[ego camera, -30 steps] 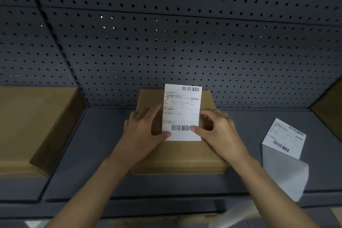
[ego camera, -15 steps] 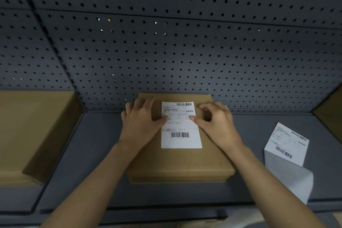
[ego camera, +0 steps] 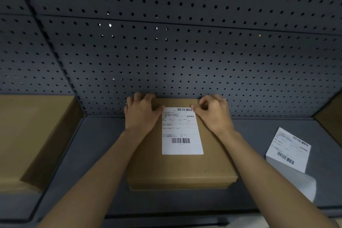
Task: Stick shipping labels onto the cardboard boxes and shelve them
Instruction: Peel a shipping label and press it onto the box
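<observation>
A flat cardboard box [ego camera: 182, 169] lies on the dark grey shelf [ego camera: 96, 155], its far edge against the pegboard back. A white shipping label [ego camera: 182, 131] with two barcodes lies flat on the box's top. My left hand [ego camera: 141, 113] rests palm down on the box, its thumb at the label's top left corner and its fingers reaching the box's far edge. My right hand [ego camera: 212, 113] presses with bent fingers at the label's top right corner. Neither hand holds anything.
A strip of further labels [ego camera: 289, 148] lies on the shelf at the right, its tail hanging over the front edge. A larger cardboard box [ego camera: 27, 135] stands at the left, another box's corner [ego camera: 331, 116] at the far right. Perforated pegboard [ego camera: 175, 52] closes the back.
The label went from held upright above the box to lying flat on its top. Both hands slid from the label's lower part up to its top corners.
</observation>
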